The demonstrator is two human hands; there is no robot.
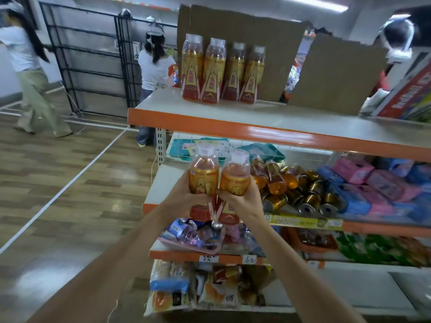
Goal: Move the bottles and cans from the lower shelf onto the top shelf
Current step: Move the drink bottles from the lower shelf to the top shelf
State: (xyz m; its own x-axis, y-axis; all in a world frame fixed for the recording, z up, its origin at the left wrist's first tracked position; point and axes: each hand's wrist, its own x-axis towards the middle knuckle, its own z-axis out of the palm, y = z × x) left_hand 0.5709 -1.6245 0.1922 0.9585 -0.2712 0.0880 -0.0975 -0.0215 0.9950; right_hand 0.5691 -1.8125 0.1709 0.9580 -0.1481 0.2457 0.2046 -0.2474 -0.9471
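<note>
At the centre of the frame, the left hand (pixel 186 198) grips one orange drink bottle (pixel 203 173) round its middle. The right hand (pixel 241 201) grips a second bottle (pixel 235 177). The two bottles are upright and touching, held in front of the lower shelf (pixel 163 180). They look full, so probably fairly heavy, and the glossy label may slip; a wrap round the body suits better than the cap. Right of centre, loose bottles and cans (pixel 303 194) lie heaped on that shelf. In the upper middle, four bottles (pixel 222 73) stand on the top shelf (pixel 291 123).
</note>
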